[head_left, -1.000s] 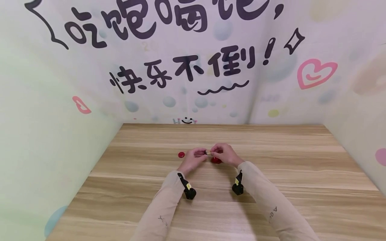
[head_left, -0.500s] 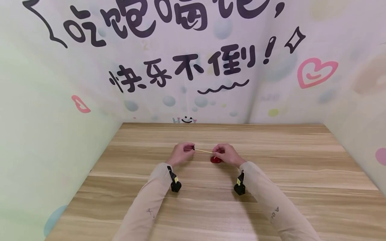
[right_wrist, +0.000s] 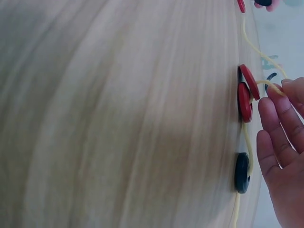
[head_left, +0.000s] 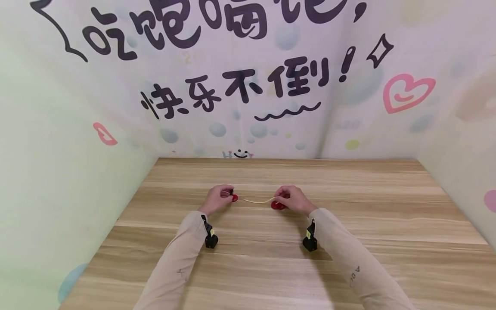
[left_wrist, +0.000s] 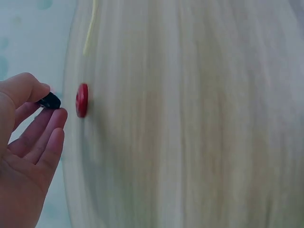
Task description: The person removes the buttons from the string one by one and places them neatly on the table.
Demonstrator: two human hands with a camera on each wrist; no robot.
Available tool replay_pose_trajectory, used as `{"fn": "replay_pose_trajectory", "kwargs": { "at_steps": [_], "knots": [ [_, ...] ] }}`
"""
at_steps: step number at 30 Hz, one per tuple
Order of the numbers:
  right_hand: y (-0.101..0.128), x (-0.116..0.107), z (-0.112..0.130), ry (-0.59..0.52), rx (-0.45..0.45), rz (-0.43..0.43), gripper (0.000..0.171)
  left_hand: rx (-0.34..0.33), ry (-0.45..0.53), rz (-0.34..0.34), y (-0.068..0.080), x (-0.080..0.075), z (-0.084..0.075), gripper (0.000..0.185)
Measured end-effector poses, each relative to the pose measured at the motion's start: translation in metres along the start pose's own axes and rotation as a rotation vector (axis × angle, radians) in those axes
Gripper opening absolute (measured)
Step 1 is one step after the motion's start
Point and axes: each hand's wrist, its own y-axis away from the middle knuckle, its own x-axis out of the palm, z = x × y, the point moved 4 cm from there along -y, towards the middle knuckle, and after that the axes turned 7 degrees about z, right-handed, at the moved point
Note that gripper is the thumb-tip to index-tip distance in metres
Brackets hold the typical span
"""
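Observation:
In the left wrist view, my left hand (left_wrist: 33,142) pinches a small black button (left_wrist: 50,100) between thumb and fingertips. Just beyond those fingertips a single red button (left_wrist: 81,100) stands out against the wooden table. My right hand (head_left: 292,199) pinches a pale yellow string (head_left: 257,202), whose loose end reaches left toward the single red button. Below the right fingers, two red buttons (right_wrist: 244,102) overlap each other on the string in the right wrist view. Another black button (right_wrist: 242,173) is strung farther along, partly covering the string. The right palm hides these strung pieces partly in the head view.
Both hands work over the far half of a wood-grain table (head_left: 248,267). A printed white backdrop (head_left: 240,133) rises behind its back edge, with pale walls at both sides. A black wrist camera (head_left: 211,239) hangs under the left sleeve, another (head_left: 310,241) under the right.
My left hand has moved left, away from the right hand, to beside the single red button. The string went taut between the hands, then its left end came free and sagged. The right hand barely moved.

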Motion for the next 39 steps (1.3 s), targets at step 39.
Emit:
{"fn": "replay_pose_trajectory", "kwargs": {
  "at_steps": [39],
  "knots": [
    [0.0,0.001,-0.001,0.009,0.009,0.013,0.005,-0.023,-0.002,-0.174,0.008,0.006,0.006,0.031]
  ]
}}
